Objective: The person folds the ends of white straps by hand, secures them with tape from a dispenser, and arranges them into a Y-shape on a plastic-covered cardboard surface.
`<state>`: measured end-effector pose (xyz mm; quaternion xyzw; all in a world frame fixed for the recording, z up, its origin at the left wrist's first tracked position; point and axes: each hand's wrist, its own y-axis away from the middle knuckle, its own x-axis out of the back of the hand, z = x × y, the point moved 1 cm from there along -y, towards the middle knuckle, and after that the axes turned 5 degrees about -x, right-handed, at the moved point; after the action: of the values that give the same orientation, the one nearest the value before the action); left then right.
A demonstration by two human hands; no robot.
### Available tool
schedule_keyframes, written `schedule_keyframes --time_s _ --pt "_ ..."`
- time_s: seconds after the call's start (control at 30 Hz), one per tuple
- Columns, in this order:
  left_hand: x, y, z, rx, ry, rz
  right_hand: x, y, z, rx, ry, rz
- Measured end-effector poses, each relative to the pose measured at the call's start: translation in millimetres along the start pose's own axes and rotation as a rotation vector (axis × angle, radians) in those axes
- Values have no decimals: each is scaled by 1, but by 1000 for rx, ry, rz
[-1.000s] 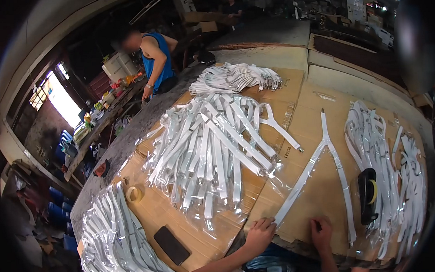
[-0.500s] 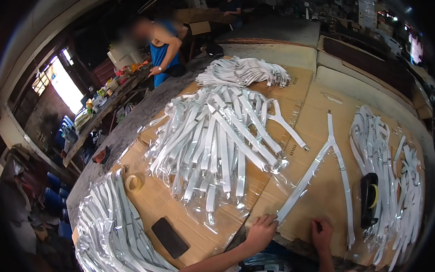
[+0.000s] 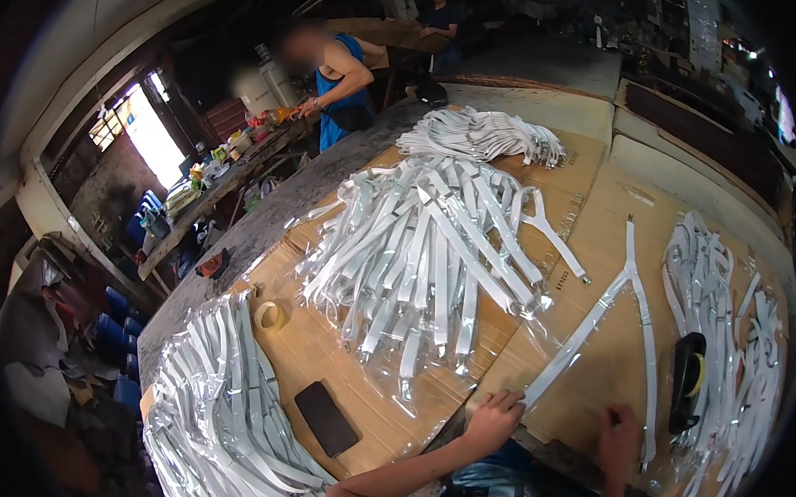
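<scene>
A white Y-shaped pair of suspenders [image 3: 631, 271] lies spread on cardboard, its legs pointing towards me. My left hand [image 3: 496, 420] has its fingers closed round the lower end of the left leg. Between the two legs, close to the right one, hovers my right hand [image 3: 618, 438]. Its fingers look curled, but shadow and blur hide whether anything is in them. Ahead of my left hand spreads a large heap of white suspenders [image 3: 407, 248] in clear plastic. A black tape dispenser [image 3: 686, 383] rests on more wrapped suspenders [image 3: 701, 273] at the right.
Another pile of wrapped suspenders [image 3: 214, 386] covers the left corner, beside a dark phone [image 3: 327, 417] and a tape roll [image 3: 269, 317]. A neat bundle [image 3: 477, 133] lies at the back. Beyond the table, a person in blue [image 3: 347, 84] stands by a cluttered bench [image 3: 195, 207].
My view has shifted, so the table sits further right and lower. My hands keep nearly the same places by the suspenders. The person in blue now has both hands at an orange-yellow object.
</scene>
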<state>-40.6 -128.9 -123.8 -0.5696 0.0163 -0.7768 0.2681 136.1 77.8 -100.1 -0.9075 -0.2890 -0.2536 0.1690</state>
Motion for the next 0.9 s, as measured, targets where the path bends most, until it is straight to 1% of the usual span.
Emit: schedule_keyframes --time_s 0.07,0.13,0.2,0.23,0.27,0.33,0.37,0.47,0.57,0.67,0.77,0.87,0.9 --pt "2 0 1 4 0 -7 31 -6 12 108 39 116" --pt "3 -1 2 4 -2 -18 73 -10 11 171 205 354" --pt "1 0 0 1 -6 -21 112 -13 17 91 265 585" --pt "0 1 -1 -1 -9 -21 141 -15 43 104 439 600" --pt "-1 1 -1 4 -7 -21 165 -16 77 118 612 612" --pt "-2 1 -1 13 0 -24 187 -11 131 -7 717 576" --pt "-4 1 -1 13 -3 -30 193 -9 143 -70 770 559" --pt "-3 2 -1 14 -14 -46 194 -7 153 -394 478 302" --pt "0 1 0 6 -23 -49 187 -2 161 -346 455 222" --pt "0 1 0 -3 -28 -49 182 2 201 -232 506 247" --pt "0 0 0 5 -25 -60 171 -2 187 -369 163 397" --pt "-2 2 -1 8 -25 -56 169 -7 127 -371 46 393" --pt "-4 2 -1 3 -31 -52 170 -11 133 -329 104 383"
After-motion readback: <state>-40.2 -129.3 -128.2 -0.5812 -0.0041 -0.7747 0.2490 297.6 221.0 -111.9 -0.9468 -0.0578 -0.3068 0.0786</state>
